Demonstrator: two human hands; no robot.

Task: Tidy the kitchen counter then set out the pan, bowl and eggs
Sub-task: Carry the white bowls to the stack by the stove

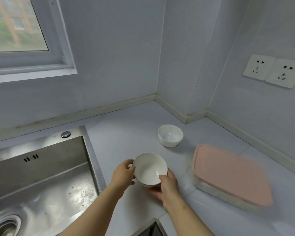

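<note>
A white bowl (148,169) is held just above the counter (126,133), tilted towards me, near the counter's front edge. My left hand (123,174) grips its left rim, thumb over the edge. My right hand (167,186) grips its right rim, thumb inside and fingers curled under the base. A second rim shows beneath it, so it may be a stack of bowls. Another white bowl (170,135) stands upright further back on the counter. No pan or eggs are in view.
A steel sink (41,176) with a drain (5,225) lies to the left. A clear box with a pink lid (228,174) sits on the right. Walls close the counter at the back and right, with two sockets (272,70) on the right wall.
</note>
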